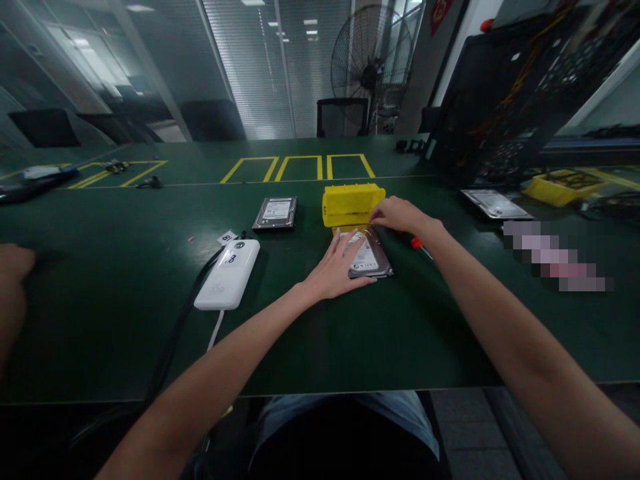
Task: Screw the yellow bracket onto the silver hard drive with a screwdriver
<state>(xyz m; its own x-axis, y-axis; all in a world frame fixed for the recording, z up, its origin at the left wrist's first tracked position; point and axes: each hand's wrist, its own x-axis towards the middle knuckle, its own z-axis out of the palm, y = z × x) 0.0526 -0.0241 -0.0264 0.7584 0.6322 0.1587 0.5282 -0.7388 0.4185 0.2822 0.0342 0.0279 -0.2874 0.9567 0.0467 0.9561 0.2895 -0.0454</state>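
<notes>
A hard drive [373, 257] with a white label lies on the green table in front of me. My left hand [337, 267] rests flat across its left side, fingers spread, covering part of the label. My right hand [395, 215] is closed in a pinch at the drive's far right corner, by a yellow plastic bin [353, 203]. Whatever sits between those fingertips is too small to make out. The bin stands just behind the drive, its open side towards me. A red-ended tool [417, 243] lies partly behind my right forearm.
Another hard drive [276, 212] lies left of the bin, and a white power bank [229, 275] with cables nearer me. On the right are a third drive [496, 204], a yellow tray [563, 188] and a black computer case [495, 100]. Someone's arm [13, 287] shows at left.
</notes>
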